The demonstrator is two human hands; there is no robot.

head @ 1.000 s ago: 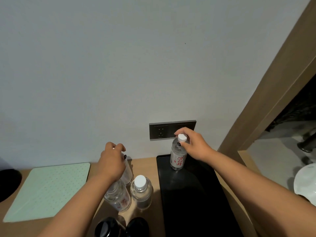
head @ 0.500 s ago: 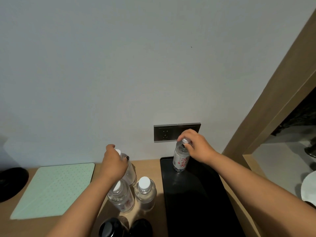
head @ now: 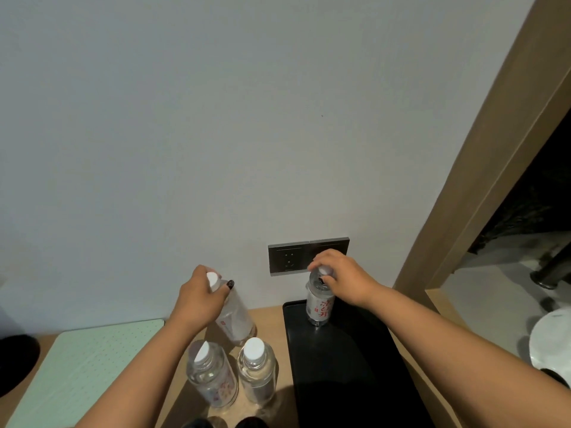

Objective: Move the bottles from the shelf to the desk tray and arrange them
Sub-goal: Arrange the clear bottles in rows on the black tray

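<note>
A black tray [head: 346,362] lies on the wooden desk, right of centre. My right hand [head: 340,274] grips the white cap of a clear water bottle [head: 318,307] with red lettering, which stands upright at the tray's far left corner. My left hand [head: 197,299] holds the neck of a second clear bottle [head: 236,318], lifted and tilted above the desk, left of the tray. Two more clear bottles with white caps stand on the desk in front of it, the left bottle [head: 211,376] and the right bottle [head: 256,370] side by side.
A pale green dotted mat [head: 83,369] lies on the desk at the left, with a dark round object [head: 15,362] beyond its left edge. A grey socket panel [head: 290,257] sits on the wall behind the tray. Two black caps [head: 222,423] show at the bottom edge. A wooden frame [head: 482,168] rises at the right.
My left hand has raised and tilted its bottle away from the two standing ones. My right hand has set its bottle at the tray's far corner and still holds the cap.
</note>
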